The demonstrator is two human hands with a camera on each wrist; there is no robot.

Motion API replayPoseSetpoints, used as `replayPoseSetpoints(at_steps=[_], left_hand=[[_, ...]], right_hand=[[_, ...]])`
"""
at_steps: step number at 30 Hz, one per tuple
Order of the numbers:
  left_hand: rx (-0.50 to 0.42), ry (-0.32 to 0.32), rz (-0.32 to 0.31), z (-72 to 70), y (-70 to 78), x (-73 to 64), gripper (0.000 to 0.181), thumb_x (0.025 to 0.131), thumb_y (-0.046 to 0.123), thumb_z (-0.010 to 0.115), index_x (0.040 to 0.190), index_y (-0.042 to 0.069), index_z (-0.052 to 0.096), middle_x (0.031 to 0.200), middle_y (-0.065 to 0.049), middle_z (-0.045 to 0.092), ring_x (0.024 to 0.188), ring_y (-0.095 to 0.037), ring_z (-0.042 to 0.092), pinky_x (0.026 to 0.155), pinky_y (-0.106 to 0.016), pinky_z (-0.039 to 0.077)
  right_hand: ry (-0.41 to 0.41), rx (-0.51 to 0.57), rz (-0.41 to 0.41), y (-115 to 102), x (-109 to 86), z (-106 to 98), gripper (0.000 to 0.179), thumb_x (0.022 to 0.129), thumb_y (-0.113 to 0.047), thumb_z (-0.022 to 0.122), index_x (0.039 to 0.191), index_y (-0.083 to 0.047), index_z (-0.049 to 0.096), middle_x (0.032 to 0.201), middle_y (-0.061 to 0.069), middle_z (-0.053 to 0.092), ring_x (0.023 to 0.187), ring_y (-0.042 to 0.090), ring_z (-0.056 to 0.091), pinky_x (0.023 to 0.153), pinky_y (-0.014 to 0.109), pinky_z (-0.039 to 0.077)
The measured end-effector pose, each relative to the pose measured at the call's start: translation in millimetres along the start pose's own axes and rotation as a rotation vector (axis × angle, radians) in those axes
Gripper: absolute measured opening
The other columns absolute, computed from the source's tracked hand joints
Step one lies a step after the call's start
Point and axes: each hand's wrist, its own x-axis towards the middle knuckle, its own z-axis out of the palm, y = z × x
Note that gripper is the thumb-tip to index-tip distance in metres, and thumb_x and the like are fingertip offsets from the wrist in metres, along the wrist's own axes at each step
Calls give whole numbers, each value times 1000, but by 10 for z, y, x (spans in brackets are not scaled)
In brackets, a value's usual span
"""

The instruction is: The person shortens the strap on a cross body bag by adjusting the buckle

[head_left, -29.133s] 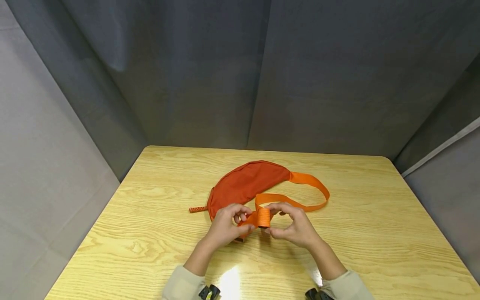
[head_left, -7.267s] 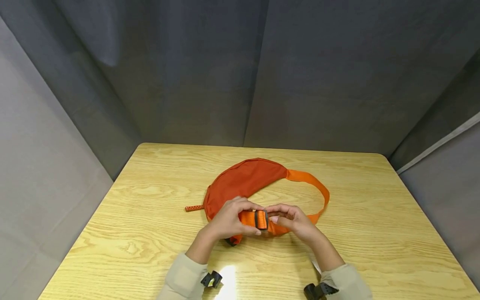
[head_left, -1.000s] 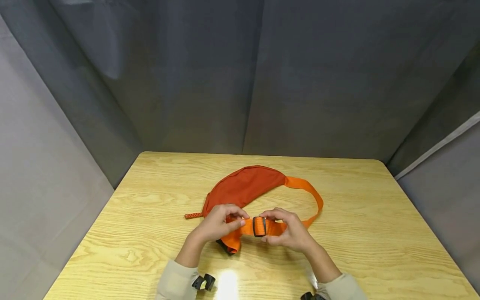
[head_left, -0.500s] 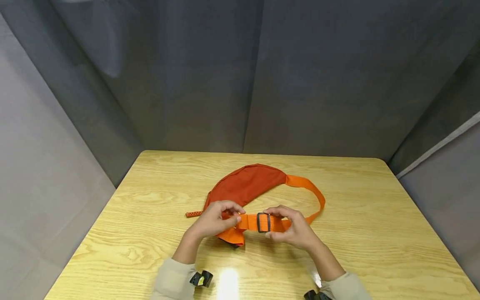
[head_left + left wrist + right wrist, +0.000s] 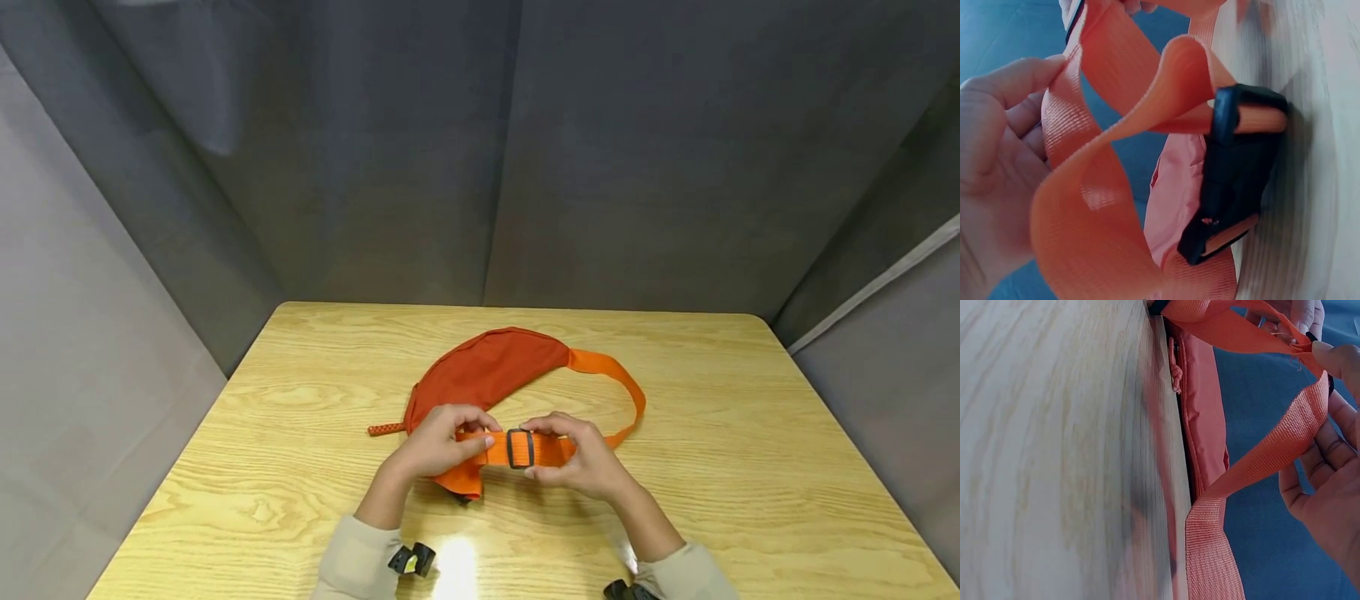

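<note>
A red-orange fanny pack (image 5: 491, 367) lies on the table, its orange strap (image 5: 611, 371) looping round to the right and back toward the hands. My left hand (image 5: 442, 442) pinches the strap between thumb and fingers, left of a black slider buckle (image 5: 520, 448). At that slider's right edge, my right hand (image 5: 573, 454) grips it by top and bottom with thumb and fingers. The left wrist view shows a black side-release buckle (image 5: 1238, 169), fastened, beside the table surface below a twisted length of strap. In the right wrist view the pack's zipped edge (image 5: 1194, 425) faces the camera.
The wooden table (image 5: 735, 433) extends around the pack on all sides. A patterned zipper pull (image 5: 386, 429) sticks out at the pack's left end. Dark grey curtains (image 5: 375, 167) rise behind the table, and paler panels (image 5: 90, 250) flank it.
Over the longer span, the slider went from an orange bundle to a flat, visible frame on the strap. In the last second both hands shifted only slightly, still holding strap and slider.
</note>
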Motion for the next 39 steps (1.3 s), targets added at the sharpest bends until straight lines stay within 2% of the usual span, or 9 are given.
replayPoseSetpoints(at_steps=[4,8,11,16,20,23,28,32,39], left_hand=[[39,8,-5,26,22,1,18,81,12,71,99,13,67,83,9,59,78,-9,53,67,-27,45],[84,21,8,79,87,24,43,70,22,82,109,16,64,101,9,59,95,-10,51,83,-33,43],[82,35,11,123,107,50,52,65,27,86,110,17,63,105,10,59,97,-10,52,85,-32,43],[63,60,20,144,80,45,49,63,23,87,106,17,63,99,11,60,89,-8,53,78,-27,45],[52,78,31,125,62,14,49,62,18,88,104,18,63,96,12,60,86,-9,53,77,-28,45],[37,75,41,120,46,4,49,61,17,88,103,19,63,92,12,59,83,-9,53,73,-27,46],[23,53,66,127,44,-2,50,60,20,89,103,21,63,87,10,57,79,-9,52,68,-25,47],[14,49,89,131,48,5,51,60,20,89,103,20,63,85,9,57,78,-9,51,67,-25,47],[24,57,110,145,56,23,49,59,21,89,102,20,63,83,8,57,75,-9,51,65,-24,46]], right_hand=[[0,-7,5,0,2,-6,46,63,2,83,105,3,65,97,12,65,81,30,59,73,48,47],[6,-11,7,-9,22,-33,45,64,0,83,105,3,65,98,13,66,84,31,61,74,50,47],[-1,-1,22,-25,37,-44,45,64,-1,83,105,3,65,100,13,66,87,30,61,76,51,46],[-38,31,70,139,9,-48,47,69,-4,81,111,3,62,93,9,66,80,27,60,72,43,48],[-96,125,114,393,-43,-102,26,82,-7,71,106,-3,64,84,4,64,70,16,56,60,29,46],[-127,238,122,453,-59,-138,11,88,-4,63,99,-3,65,78,5,62,63,11,52,52,25,43],[-143,370,149,489,-63,-122,7,88,2,60,94,2,63,75,7,61,60,7,51,51,22,42],[-142,410,177,487,-45,-97,4,88,2,60,88,6,59,70,3,57,58,6,47,50,20,39],[-142,494,160,458,18,-12,6,87,5,58,88,11,54,67,-2,52,55,3,42,49,17,35]])
